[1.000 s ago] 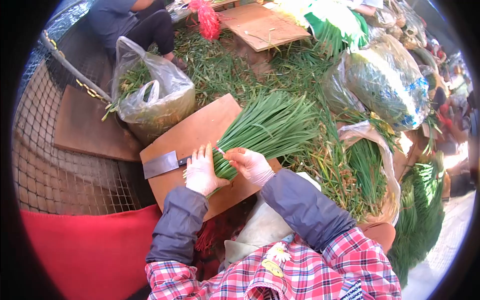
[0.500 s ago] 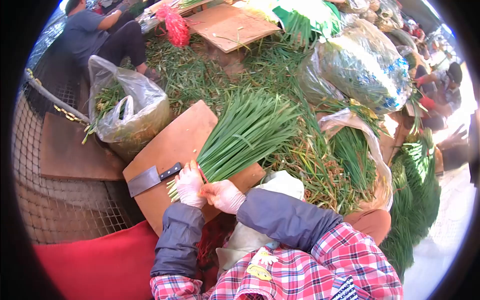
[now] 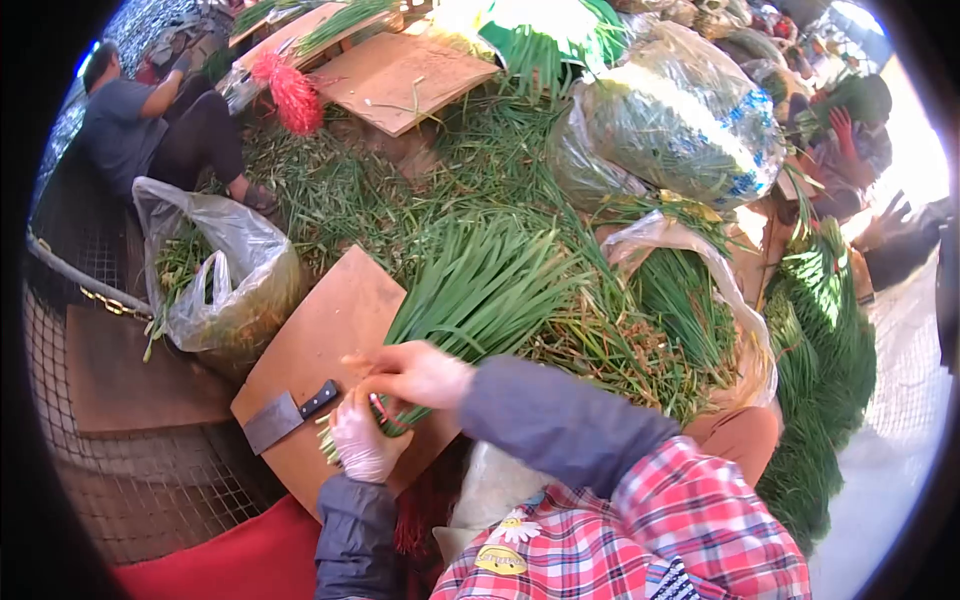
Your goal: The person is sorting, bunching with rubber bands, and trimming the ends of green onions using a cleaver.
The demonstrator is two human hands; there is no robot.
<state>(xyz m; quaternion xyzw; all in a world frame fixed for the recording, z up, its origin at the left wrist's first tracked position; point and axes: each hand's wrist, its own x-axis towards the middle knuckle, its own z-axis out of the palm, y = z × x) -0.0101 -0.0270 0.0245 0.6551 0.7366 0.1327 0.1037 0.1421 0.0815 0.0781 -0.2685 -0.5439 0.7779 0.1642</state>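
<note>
A bundle of long green chives lies on a wooden cutting board, its cut ends toward me. My left hand, in a white glove, grips the stem end of the bundle. My right hand, also gloved, crosses over the stems just above the left one and pinches a thin red band at the bundle. A cleaver with a dark handle rests flat on the board, just left of my left hand.
A clear plastic bag of trimmings stands left of the board. Loose greens cover the ground beyond. More bagged greens and chive bundles lie to the right. A seated person is at far left. Another board lies beyond.
My right hand has swung up and over the stems to the left. Both hands and the bundle sit lower in view as my head tilted up.
</note>
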